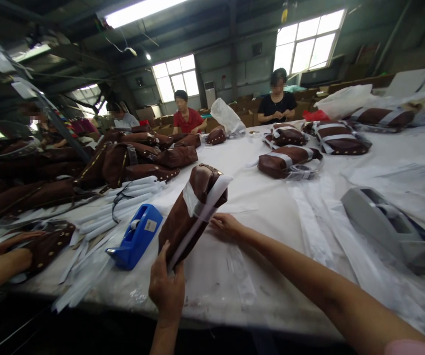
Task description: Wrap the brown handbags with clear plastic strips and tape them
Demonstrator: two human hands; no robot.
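My left hand (167,286) grips the lower end of a brown leather bag (178,222) and holds it tilted above the table. A white wrapped strip (208,204) runs along the bag's right side, and a white band (192,198) crosses its upper part. My right hand (227,228) is just right of the bag, its fingers curled together; what they hold, if anything, is hidden. A blue tape dispenser (138,239) stands to the left of the bag.
A pile of brown bags (123,160) covers the table's left. Wrapped bags (288,160) lie at the back right. A grey tape dispenser (390,227) stands on the right. At far left, a co-worker's hand (10,266) touches another bag. White strips (123,197) lie near the blue dispenser.
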